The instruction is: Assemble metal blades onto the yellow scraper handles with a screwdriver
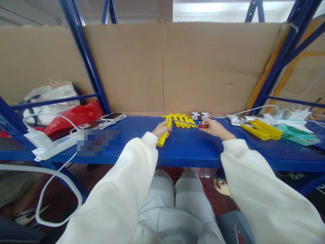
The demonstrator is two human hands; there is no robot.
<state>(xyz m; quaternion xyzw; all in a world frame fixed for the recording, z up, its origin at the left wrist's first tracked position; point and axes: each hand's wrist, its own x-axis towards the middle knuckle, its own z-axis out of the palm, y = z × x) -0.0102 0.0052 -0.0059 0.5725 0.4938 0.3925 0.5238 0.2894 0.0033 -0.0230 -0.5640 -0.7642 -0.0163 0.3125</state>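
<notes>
My left hand [159, 130] is wrapped round a yellow tapered plastic tube [163, 138], its wide end pointing down toward me. In my right hand [213, 127] is a screwdriver with a red handle [203, 126]. Its thin metal shaft [186, 122] points left, toward the upper end of the tube. Whether the tip touches the tube or sits in it is too small to tell. Just behind the shaft, several more yellow tubes [187, 124] lie in a row on the blue shelf [189, 145]. A small stack of white and black pieces [199, 115] rests beside them.
To the right lie several larger yellow tubes [264, 130] and a teal packet [297, 134]. On the left are a white power strip [56, 145], a phone [113, 116], cables and a red bag [76, 115]. Cardboard [203, 67] stands along the back between blue posts [88, 57].
</notes>
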